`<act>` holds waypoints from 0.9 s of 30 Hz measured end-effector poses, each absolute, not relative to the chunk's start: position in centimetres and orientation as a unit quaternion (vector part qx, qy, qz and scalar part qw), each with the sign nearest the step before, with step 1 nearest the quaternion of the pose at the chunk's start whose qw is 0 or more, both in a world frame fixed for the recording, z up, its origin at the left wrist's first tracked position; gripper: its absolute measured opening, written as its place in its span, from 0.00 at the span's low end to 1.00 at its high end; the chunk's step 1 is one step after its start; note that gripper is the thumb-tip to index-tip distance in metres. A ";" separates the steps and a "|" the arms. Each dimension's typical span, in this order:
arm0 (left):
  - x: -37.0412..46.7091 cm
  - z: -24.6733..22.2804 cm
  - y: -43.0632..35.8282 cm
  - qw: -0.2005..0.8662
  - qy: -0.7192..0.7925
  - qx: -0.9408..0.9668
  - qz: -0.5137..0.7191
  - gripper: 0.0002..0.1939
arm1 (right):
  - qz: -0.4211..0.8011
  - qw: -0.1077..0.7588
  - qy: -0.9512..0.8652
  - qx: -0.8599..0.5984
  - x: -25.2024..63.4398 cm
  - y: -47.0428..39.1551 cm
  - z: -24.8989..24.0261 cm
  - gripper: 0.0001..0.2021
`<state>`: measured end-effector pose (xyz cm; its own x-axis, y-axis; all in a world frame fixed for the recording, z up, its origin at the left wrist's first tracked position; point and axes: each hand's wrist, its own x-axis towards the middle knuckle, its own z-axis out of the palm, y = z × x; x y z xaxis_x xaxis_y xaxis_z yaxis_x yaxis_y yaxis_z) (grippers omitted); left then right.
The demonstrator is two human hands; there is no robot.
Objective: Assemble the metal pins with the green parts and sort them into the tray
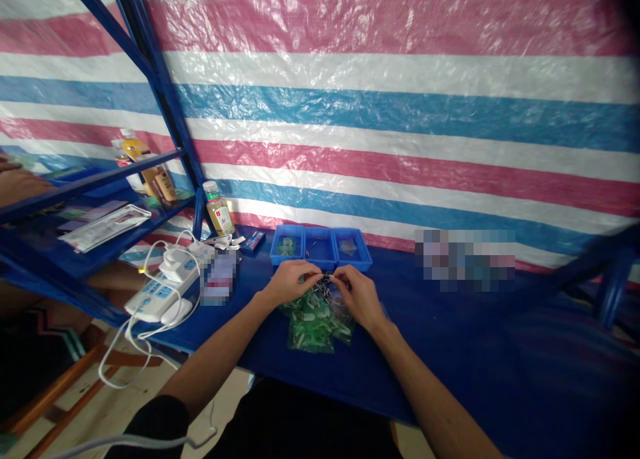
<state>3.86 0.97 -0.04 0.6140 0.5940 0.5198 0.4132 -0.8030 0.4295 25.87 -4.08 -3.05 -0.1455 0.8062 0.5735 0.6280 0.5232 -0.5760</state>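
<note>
Metal piece point(327, 276): thin, small, details too fine to read. Sits just on the near side of the tray point(320, 249), between the two hands.

Left hand point(295, 280) closed in a pinch, thumb and fingertips on the piece's left end. Right hand point(356, 292) likewise, pinching the right end. Both forearms reach in from the near edge of the table point(450, 352).

Under and in front of the hands, near side of the tray: heap of green packets point(313, 326), clear plastic, some overlapping; loose dark and silvery bits point(324, 291) on top, toward the tray.

Tray itself: blue, three compartments. Left one holds greenish packets; middle, a thin small item; right, a clear packet.

Left of the tray: small blue box point(253, 240) near it, then upright bottle point(220, 209) with green-and-white cap. Nearer and farther left, a blurred-out flat item point(219, 278); beyond that, power strip point(165, 289), white cables tangled over it.

Far left of the tray: blue rack point(167, 106), its shelf carrying more bottles and a packet; another person's arm point(23, 187) at the edge.

Right of the tray: blurred-out patch, contents unreadable. Behind the tray: striped sheet point(400, 132).
</note>
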 end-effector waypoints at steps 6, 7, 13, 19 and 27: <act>4.2 0.2 1.8 0.068 0.470 0.778 0.412 0.15 | 0.081 0.476 -0.695 -0.532 26.7 -3.5 -3.5 0.09; 4.1 0.3 2.0 0.065 0.478 0.776 0.406 0.17 | 0.080 0.477 -0.694 -0.533 26.9 -3.4 -3.6 0.09; 3.1 -0.2 2.1 0.104 0.412 0.826 0.370 0.13 | 0.088 0.426 -0.744 -0.506 27.6 -2.8 -3.8 0.07; 3.0 -0.6 2.0 0.134 0.366 0.858 0.334 0.13 | 0.093 0.315 -0.805 -0.494 28.8 -2.7 -3.4 0.08; 3.3 -1.0 1.9 0.135 0.342 0.866 0.339 0.13 | 0.143 0.271 -0.830 -0.465 29.3 -3.0 -3.2 0.16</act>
